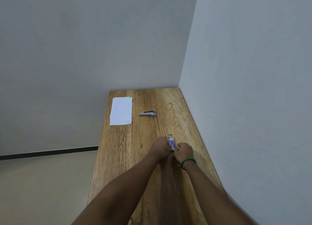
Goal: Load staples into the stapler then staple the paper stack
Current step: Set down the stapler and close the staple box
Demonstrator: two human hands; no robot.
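A small white and blue staple box [172,143] with its far flap open sits between my two hands near the table's middle. My left hand [160,145] grips its left side and my right hand [184,152] pinches its near end. A grey stapler with blue ends [147,113] lies farther back, its top slightly raised. A white paper stack [121,111] lies flat at the far left of the table. The box's contents are hidden.
The wooden table [128,157] runs along a white wall on the right and ends at a back wall. Its left edge drops to a beige floor. A green band circles my right wrist [186,162].
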